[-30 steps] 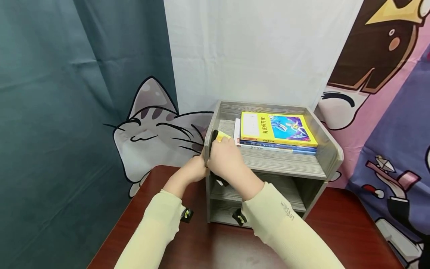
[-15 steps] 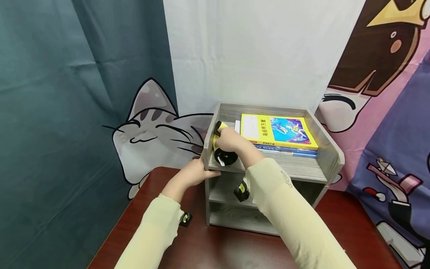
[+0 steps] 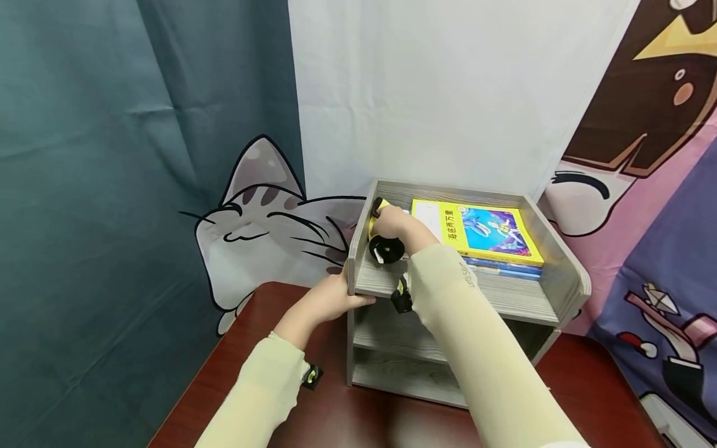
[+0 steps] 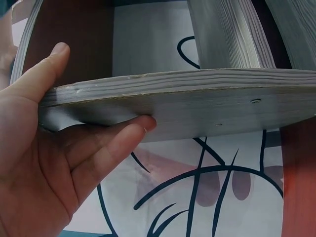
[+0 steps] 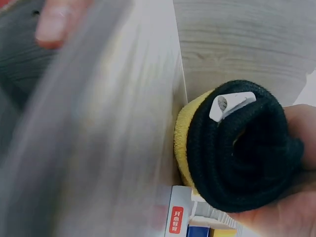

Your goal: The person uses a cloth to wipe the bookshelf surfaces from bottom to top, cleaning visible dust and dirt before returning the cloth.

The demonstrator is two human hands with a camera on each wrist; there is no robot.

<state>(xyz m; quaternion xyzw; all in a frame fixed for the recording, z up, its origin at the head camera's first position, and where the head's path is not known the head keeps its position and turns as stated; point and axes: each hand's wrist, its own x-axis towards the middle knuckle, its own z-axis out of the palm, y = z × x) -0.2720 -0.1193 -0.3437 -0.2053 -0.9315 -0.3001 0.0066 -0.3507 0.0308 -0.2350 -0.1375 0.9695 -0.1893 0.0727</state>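
A rolled-up cloth (image 5: 207, 163), yellow with black ends and a white tag, lies on the top board of a grey wood-grain desk shelf (image 3: 498, 300), along the inside of its left wall. My right hand (image 3: 394, 224) grips the roll from above and the right; its fingertips are largely hidden in the head view. My left hand (image 3: 327, 298) holds the front edge of the left side panel (image 4: 197, 106). In the left wrist view, its thumb is on the inner side, below the top board, and its fingers lie along the outer face.
Right of the roll lies a stack of books (image 3: 493, 233) with a yellow cover on top. The shelf has lower compartments (image 3: 403, 373) and stands on a reddish-brown table (image 3: 319, 367). Printed curtains (image 3: 459, 93) hang close behind it.
My right hand has carried the rolled cloth from the shelf's front left corner back onto the top board. The left hand stays at the side panel, its thumb now showing in front. The view shifts slightly.
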